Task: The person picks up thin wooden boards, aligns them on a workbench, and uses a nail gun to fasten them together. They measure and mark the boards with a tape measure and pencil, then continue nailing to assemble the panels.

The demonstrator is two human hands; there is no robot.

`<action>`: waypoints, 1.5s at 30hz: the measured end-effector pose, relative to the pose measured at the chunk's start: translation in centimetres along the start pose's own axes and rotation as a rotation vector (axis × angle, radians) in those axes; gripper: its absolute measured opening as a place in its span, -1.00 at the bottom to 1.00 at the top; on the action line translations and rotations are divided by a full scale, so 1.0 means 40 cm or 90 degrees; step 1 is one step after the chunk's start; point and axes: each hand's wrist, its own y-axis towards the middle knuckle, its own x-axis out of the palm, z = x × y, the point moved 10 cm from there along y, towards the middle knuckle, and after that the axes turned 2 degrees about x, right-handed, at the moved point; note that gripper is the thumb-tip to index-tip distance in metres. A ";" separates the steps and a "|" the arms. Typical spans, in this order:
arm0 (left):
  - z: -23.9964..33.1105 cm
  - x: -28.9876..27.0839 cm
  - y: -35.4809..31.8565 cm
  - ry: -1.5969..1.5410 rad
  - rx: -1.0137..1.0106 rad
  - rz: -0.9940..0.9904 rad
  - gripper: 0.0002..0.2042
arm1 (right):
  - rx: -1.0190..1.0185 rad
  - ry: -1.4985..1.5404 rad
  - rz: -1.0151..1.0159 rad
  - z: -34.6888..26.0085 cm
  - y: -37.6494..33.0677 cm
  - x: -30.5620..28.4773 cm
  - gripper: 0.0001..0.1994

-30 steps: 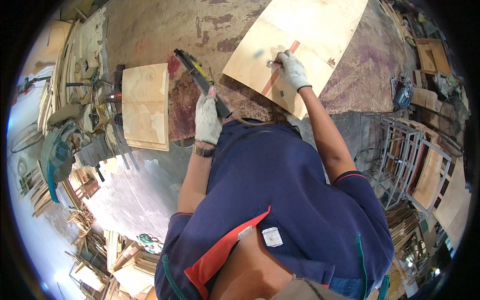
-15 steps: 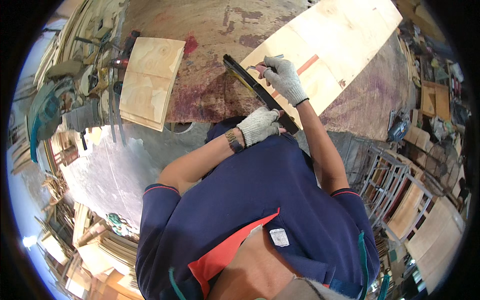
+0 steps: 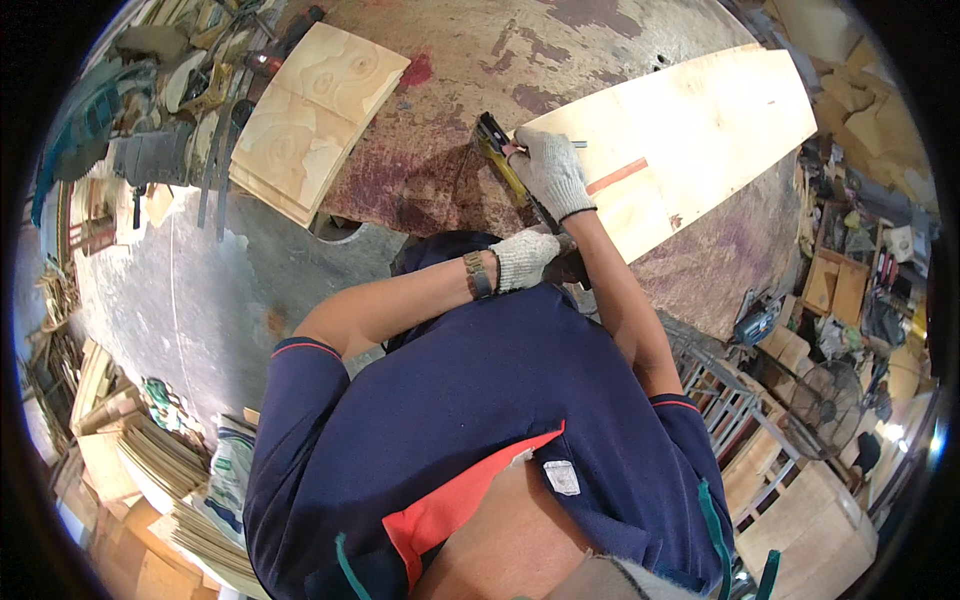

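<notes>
A long, narrow black-and-yellow tool [image 3: 508,170] slants from my waist up over the near part of the bench. My left hand [image 3: 527,259], in a pale knitted glove, is closed around its near end, close to my body. At its far part, my right hand [image 3: 556,172], gloved the same way, is closed on a thin grey metal strip [image 3: 580,144] whose end sticks out past the knuckles. Beneath and beyond that hand lies a long pale wooden board [image 3: 715,130] with a reddish stripe. My right forearm covers part of the tool's near end.
Stacked thin plywood pieces [image 3: 315,110] rest at the left of the stained workbench [image 3: 450,80]. Hand tools and a saw [image 3: 155,155] crowd the far left. A blue power tool [image 3: 757,315] sits at the bench's right edge, with a metal rack [image 3: 735,405] below.
The view has shifted and turned. The tool now points more steeply away from me, and my right hand remains at its far part with the metal strip.
</notes>
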 end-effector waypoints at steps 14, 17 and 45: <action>0.032 0.004 -0.004 0.027 0.053 -0.038 -0.79 | 0.103 -0.070 -0.083 -0.005 0.013 0.028 -0.65; 0.029 -0.001 0.004 0.015 0.043 -0.019 -0.79 | 0.117 -0.070 -0.092 0.003 0.012 0.025 -0.65; 0.027 0.014 0.082 0.198 0.175 -0.168 -0.81 | 0.025 -0.325 -0.033 -0.089 0.111 0.068 -0.73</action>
